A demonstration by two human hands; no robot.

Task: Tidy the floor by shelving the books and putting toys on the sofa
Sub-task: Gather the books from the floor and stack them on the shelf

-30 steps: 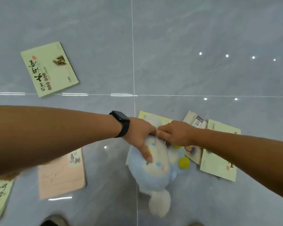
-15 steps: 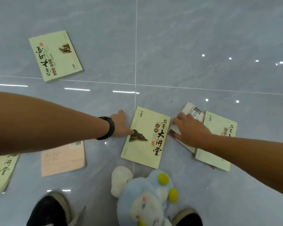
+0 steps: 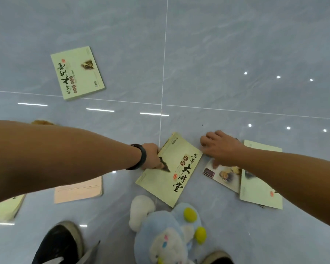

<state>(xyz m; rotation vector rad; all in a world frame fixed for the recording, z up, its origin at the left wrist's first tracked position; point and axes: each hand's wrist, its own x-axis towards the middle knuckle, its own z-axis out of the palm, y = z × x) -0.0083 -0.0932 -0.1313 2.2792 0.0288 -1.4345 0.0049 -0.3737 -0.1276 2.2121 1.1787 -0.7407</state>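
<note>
Pale-green paperback book [image 3: 170, 169] lies flat on the grey tiled floor [image 3: 236, 44]; the left hand [image 3: 151, 156] pinches its left edge, thumb on the cover. Right hand [image 3: 220, 147], fingers curled, presses down on a picture-covered book [image 3: 224, 175] just right of it.

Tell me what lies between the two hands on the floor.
In the head view, the yellow-green book lies between them. The left hand grips its left edge; the right hand rests beside its right corner, on a picture-cover book.
</note>
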